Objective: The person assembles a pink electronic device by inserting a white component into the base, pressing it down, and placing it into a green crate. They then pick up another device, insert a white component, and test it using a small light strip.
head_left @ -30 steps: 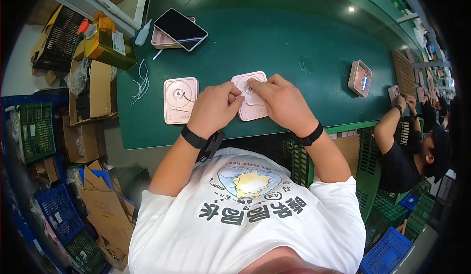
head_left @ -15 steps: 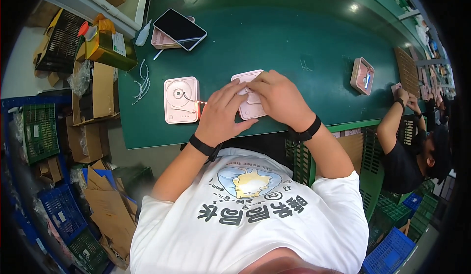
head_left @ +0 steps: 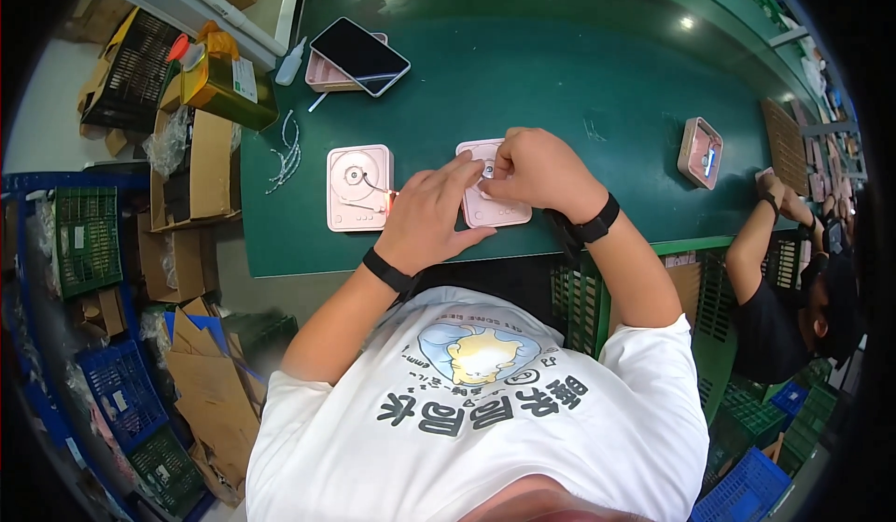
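A pink casing shaped like a small record player (head_left: 504,212) lies on the bench in front of me. My left hand (head_left: 425,209) grips its left side, fingers over the top face and thumb by the near corner. Above its round metal hub, my right hand (head_left: 551,172) is closed with bent fingertips in a pinch. Whatever those fingertips hold is hidden. To the left lies a matching pink casing (head_left: 350,214) with a round disc, a hub and a tone arm. A lit reddish strip (head_left: 388,202) shows at its right edge, partly behind my left hand.
A phone (head_left: 359,55) rests on a pink shell (head_left: 327,78) at the back left, near a small bottle (head_left: 291,63), white cords (head_left: 285,155) and a yellow-green can (head_left: 229,83). Rightward stand an open pink shell (head_left: 700,153) and a co-worker's hands (head_left: 782,195). Green crates (head_left: 579,303) sit below the bench edge.
My right hand has drawn its fingers up and bent them, uncovering the casing's hub. My left hand stays on the casing. The whole view has shifted slightly.
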Motion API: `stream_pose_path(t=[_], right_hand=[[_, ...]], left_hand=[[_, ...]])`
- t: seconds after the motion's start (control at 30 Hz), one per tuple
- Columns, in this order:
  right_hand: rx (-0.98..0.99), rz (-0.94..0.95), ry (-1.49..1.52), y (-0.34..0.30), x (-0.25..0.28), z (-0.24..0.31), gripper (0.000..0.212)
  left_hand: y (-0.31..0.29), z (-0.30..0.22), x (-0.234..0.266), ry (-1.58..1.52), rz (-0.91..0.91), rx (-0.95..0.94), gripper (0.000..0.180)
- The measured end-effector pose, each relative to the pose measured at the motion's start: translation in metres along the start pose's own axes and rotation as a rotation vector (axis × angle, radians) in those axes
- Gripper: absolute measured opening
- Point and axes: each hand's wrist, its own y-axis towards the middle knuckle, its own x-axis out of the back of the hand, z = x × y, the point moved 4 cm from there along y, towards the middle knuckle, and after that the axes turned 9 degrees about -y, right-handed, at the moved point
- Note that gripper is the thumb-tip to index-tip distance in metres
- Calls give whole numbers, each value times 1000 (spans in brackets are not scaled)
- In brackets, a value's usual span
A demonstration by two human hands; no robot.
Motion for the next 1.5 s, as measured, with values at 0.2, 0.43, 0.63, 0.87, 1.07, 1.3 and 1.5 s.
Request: stream_pose_path(t=[0.2,0.43,0.63,0.87,1.07,1.3,1.5], right_hand=[[88,-87,39,-5,4,1,14],[61,-119,78,-10,11,-10,21],[369,-389,189,7,-12,-26,35],[267,-270,216,14,-22,-34,27],[199,-155,240,27,-32,-44,34],[102,-117,241,16,-21,-44,23],[118,29,188,21,-28,-54,34]], left_hand=[[-2,1,3,-83,-43,48,88],[14,-14,9,30,11,-67,68],[23,-23,-1,231,76,-151,69],[13,-26,-10,253,129,-108,77],[10,-25,-23,389,112,-89,76],[23,-35,-9,299,180,-36,62],[27,-6,3,19,113,17,40]])
